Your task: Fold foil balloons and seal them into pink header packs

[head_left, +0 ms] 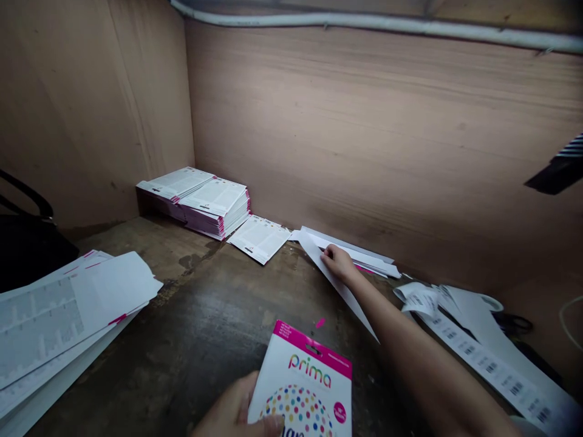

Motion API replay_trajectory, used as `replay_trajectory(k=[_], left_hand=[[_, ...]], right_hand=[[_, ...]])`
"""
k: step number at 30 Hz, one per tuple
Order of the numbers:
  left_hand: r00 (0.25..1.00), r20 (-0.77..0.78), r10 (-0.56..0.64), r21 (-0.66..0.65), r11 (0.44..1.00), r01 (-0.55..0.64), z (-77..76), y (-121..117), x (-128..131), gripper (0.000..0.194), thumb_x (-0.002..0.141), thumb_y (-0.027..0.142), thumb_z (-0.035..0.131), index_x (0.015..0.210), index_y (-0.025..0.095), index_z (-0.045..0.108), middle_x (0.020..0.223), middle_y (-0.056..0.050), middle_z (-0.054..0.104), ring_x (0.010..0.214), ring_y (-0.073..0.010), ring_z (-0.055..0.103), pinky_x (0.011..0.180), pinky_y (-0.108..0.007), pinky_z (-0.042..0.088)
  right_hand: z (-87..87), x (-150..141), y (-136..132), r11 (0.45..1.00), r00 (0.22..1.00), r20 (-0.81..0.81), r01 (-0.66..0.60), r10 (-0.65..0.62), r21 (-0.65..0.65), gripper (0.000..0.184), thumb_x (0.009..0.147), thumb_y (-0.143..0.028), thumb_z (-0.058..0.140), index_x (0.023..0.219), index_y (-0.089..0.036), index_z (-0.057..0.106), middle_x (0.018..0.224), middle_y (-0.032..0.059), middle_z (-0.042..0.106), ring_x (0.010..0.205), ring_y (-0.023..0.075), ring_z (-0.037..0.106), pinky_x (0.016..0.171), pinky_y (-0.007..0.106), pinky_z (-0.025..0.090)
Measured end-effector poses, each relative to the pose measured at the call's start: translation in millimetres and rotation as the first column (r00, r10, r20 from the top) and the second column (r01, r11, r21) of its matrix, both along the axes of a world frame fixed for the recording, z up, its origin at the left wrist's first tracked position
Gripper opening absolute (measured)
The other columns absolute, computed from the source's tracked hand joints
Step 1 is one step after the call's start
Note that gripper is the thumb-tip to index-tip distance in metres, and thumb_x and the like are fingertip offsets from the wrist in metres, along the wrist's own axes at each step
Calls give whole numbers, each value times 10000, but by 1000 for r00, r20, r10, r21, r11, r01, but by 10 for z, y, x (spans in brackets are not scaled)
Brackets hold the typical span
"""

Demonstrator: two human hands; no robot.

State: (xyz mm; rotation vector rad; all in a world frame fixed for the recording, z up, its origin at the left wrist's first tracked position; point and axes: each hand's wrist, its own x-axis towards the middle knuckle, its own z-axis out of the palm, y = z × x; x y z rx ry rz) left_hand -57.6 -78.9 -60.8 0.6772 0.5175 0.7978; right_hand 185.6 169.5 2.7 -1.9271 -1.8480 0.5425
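Note:
My left hand (234,408) grips a flat printed packet (303,370) at the bottom of the view, thumb across its front. The packet is white with a pink top band, a hang hole, the word "prima" and a dotted balloon picture. Farther off, my right hand (337,262) has its fingers closed on a long white paper strip (355,306), which slants down to the right beside my forearm. Behind that hand, more white strips (373,254) lie along the back wall. One packet (260,238) rests face down left of them.
Stacked packets (214,197) fill the back left corner. Large printed sheets (104,291) lie at the left, near a black bag (27,243). Barcode label strips (478,358) curl at the right. A small pink scrap (320,323) lies on the table (182,340).

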Motion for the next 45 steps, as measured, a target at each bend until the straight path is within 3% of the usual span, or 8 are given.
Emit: replay_trajectory(k=[9,15,19,26,33,37,41,45], left_hand=[[911,-398,106,-27,992,-127,354,-42,-54,474,655,350,766,1018,134,552,1036,-155,687,891,-304,671,730,-384,536],[957,-262,123,-16,991,-131,306,-41,-69,532,794,589,551,1075,140,604,961,-114,717,834,-261,687,727,-344,527],[941,-289,175,-73,976,-204,343,-67,-86,658,774,711,444,1021,138,654,860,-106,735,756,-263,696,652,-332,533],[973,-209,96,-58,992,-110,365,-87,-122,719,761,752,387,1048,148,648,939,-128,722,800,-268,695,687,-317,530],[960,-267,85,10,996,-86,384,-54,-125,503,667,433,753,1017,108,596,1001,-167,694,756,-256,688,650,-325,536],[940,-326,105,26,994,-102,391,-81,-136,497,655,342,762,1050,110,570,1052,-178,675,800,-284,684,681,-380,543],[905,-389,172,52,985,-165,373,-91,-152,492,658,328,762,1048,121,543,1091,-178,663,858,-289,675,694,-371,546],[900,-380,213,100,977,-189,395,-87,-141,504,686,334,738,1079,110,515,1110,-179,653,921,-300,659,742,-390,541]], right_hand=[[881,17,-1735,997,891,-454,-46,16,-55,309,721,-493,678,755,-201,584,625,-41,521,476,67,424,412,184,316],[579,-136,-2764,925,922,-380,-204,72,-319,316,816,-501,567,744,-194,584,655,4,551,571,120,463,462,205,357],[370,-215,-2855,928,939,-338,-172,54,-331,332,832,-510,534,763,-189,586,723,19,588,657,146,493,539,224,389],[375,-320,-2759,911,921,-390,-155,-8,-384,323,775,-490,595,727,-171,590,718,32,623,646,154,530,521,226,390],[270,-380,-2724,902,903,-428,-146,-46,-406,343,747,-489,627,665,-164,552,660,21,605,600,149,543,500,229,405],[234,-329,-2731,909,958,-278,-172,66,-380,330,797,-494,556,692,-182,552,686,30,620,630,177,566,523,262,433],[283,-234,-2834,982,929,318,-184,189,-48,270,810,-437,521,862,-188,611,799,90,645,753,292,588,646,446,483],[364,-438,-3124,821,836,502,-439,224,365,339,859,-259,475,1140,-105,587,1148,177,614,1142,346,496,924,539,434]])
